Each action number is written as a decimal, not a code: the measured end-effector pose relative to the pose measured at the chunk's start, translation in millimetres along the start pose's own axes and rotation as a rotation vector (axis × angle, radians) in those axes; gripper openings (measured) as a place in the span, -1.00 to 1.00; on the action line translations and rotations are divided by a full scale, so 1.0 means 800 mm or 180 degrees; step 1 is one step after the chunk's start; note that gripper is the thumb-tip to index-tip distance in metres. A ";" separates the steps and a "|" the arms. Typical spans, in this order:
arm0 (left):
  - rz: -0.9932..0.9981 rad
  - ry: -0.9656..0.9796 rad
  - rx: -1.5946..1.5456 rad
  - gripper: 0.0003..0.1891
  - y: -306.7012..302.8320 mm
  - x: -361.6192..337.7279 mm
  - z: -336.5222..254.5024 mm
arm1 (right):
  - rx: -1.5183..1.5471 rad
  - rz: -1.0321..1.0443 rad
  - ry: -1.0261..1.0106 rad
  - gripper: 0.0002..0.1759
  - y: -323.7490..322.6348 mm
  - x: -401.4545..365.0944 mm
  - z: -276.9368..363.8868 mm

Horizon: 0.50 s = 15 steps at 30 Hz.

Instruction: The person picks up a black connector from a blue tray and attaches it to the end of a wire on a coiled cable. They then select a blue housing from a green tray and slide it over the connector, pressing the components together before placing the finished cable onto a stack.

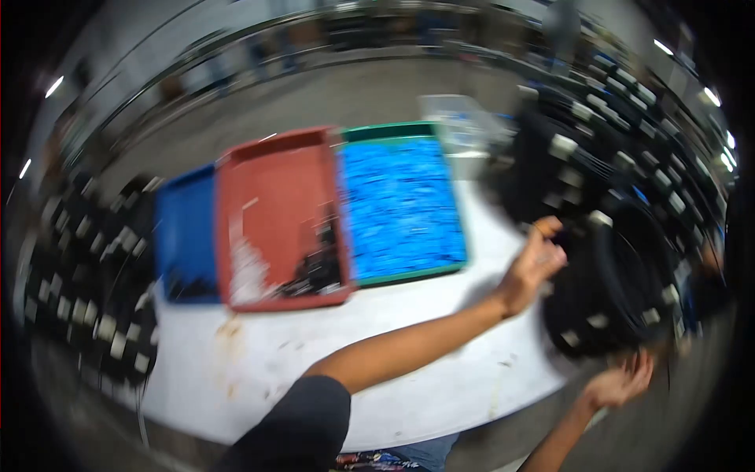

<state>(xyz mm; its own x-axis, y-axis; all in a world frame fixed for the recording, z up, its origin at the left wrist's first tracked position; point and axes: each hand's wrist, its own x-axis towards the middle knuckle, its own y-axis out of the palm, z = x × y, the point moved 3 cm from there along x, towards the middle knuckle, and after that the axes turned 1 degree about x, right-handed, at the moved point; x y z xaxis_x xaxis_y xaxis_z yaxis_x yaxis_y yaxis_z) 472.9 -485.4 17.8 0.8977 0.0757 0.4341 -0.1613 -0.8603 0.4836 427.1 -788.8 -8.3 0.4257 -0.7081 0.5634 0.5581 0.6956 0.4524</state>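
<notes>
A thick black coil [578, 307] stands at the right of the frame on the edge of the white table [440, 385], its rounded, hollow shape dotted with small pale tags. The left hand [535, 267] is at its upper left side, fingers parted in a wide, loose curve; blur hides whether they touch it. The right hand [621, 381] is just below it, palm turned up, and I cannot tell whether it grips anything. More tagged black coils [562, 157] crowd the upper right. The tabletop is smooth, with brownish stains and dark scuffs. Across its centre sit a green tray [393, 133] packed with glossy blue pieces [401, 208], a red tray [291, 181] with white and black bits, and a blue tray [185, 236]. Beyond lies a grey floor [354, 86], under bright strip lights
</notes>
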 end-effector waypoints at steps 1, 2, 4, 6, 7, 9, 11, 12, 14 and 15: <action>-0.0044 -0.0118 0.0434 -0.37 -0.026 -0.035 -0.028 | -0.0142 0.0271 0.0300 -0.45 -0.002 -0.039 0.003; -0.0093 -0.0287 0.0832 -0.38 -0.050 -0.068 -0.055 | 0.0236 0.0829 0.0439 -0.55 0.004 -0.076 0.003; -0.0121 -0.0614 0.1843 -0.41 -0.099 -0.148 -0.129 | 0.0712 0.2109 0.0804 -0.83 0.067 -0.174 0.058; -0.0222 -0.0618 0.2921 -0.45 -0.138 -0.230 -0.214 | 0.0755 0.3186 0.1551 -0.86 0.099 -0.250 0.075; -0.0501 -0.0143 0.3291 -0.51 -0.156 -0.274 -0.248 | 0.0928 0.3624 0.1844 -0.86 0.114 -0.284 0.092; -0.1434 -0.0108 0.3828 -0.63 -0.161 -0.363 -0.334 | 0.1244 0.4620 0.2167 -0.86 0.148 -0.342 0.129; -0.2437 0.0257 0.3863 -0.70 -0.169 -0.464 -0.401 | 0.1566 0.5668 0.2265 -0.83 0.176 -0.396 0.175; -0.3057 0.0389 0.3961 -0.74 -0.162 -0.512 -0.434 | 0.1630 0.6143 0.2536 -0.82 0.190 -0.425 0.200; -0.3949 0.1100 0.4430 -0.71 -0.160 -0.605 -0.488 | 0.2023 0.6715 0.2638 -0.79 0.217 -0.496 0.247; -0.4480 0.1348 0.4395 -0.71 -0.163 -0.647 -0.509 | 0.2362 0.6981 0.2676 -0.77 0.233 -0.537 0.267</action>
<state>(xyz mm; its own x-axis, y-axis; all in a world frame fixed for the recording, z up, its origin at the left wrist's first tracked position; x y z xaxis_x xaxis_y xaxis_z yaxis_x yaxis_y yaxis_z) -137.8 -206.8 39.2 -0.0745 0.8233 0.5627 0.9767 0.1741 -0.1254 196.3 -329.1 -18.3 -0.0359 0.9848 0.1697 -0.9985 -0.0423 0.0340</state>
